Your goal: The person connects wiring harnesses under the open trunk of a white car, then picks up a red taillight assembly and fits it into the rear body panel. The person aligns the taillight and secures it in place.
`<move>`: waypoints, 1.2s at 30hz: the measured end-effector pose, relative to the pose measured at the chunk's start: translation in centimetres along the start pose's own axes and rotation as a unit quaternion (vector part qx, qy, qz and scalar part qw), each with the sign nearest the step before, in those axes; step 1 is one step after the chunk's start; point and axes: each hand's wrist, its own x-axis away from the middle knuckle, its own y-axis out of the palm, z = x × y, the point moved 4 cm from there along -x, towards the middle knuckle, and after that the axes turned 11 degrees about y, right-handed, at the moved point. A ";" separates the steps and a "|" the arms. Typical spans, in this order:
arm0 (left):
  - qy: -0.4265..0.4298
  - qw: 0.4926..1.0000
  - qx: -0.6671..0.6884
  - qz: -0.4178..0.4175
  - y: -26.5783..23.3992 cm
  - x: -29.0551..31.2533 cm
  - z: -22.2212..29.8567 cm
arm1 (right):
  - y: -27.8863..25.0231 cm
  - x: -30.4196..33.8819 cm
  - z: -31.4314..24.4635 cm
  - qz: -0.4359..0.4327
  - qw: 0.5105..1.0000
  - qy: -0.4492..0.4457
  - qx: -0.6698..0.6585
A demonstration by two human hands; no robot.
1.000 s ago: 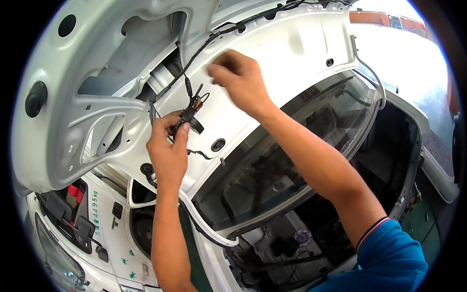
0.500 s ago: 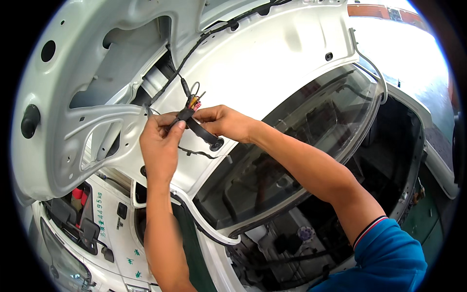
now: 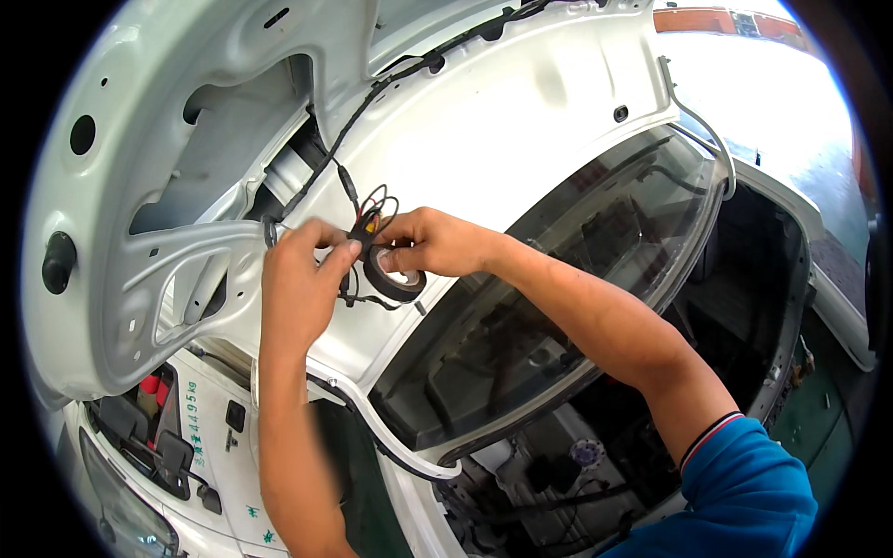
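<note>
Thumb and fingers of my left hand (image 3: 299, 274) are closed on a bundle of thin wires (image 3: 371, 223), some with yellow and red showing among black loops. Close on its right, my right hand (image 3: 430, 244) is closed with its fingertips at the bundle and on a roll of black tape (image 3: 406, 291). The roll hangs just below these fingers, its round hole facing me. The fingers hide where the tape meets the wires. From above, a sleeved black cable (image 3: 346, 181) runs down into the bundle.
A raised white vehicle lid (image 3: 521, 121) fills the upper view, with a black wiring harness (image 3: 372, 96) along it. Below right are a dark window (image 3: 549, 279) and an open compartment. A white vehicle (image 3: 214, 409) with mirrors stands at lower left.
The tape roll has turned from nearly edge-on to facing me and sits closer to my right fingers. More black wire loops stand out above the bundle.
</note>
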 end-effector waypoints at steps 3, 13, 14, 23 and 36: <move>0.006 0.998 0.046 -0.051 -0.4 -1.9 -0.2 | -0.4 -0.4 -0.7 0.007 0.999 -0.023 0.029; -0.076 0.976 0.187 -0.076 -0.1 -3.7 -0.5 | -1.4 -2.5 -1.4 0.015 0.988 -0.052 0.146; -0.075 0.981 0.169 -0.050 0.1 -3.4 -0.8 | -1.4 -2.6 -1.2 0.024 0.987 -0.058 0.151; -0.011 0.980 -0.116 0.161 0.8 -3.4 -2.5 | 5.9 2.3 -6.8 -0.073 0.945 -0.260 0.182; -0.075 0.995 -0.024 0.060 2.3 -2.0 -1.9 | 3.7 15.6 8.4 -0.063 0.997 0.023 0.033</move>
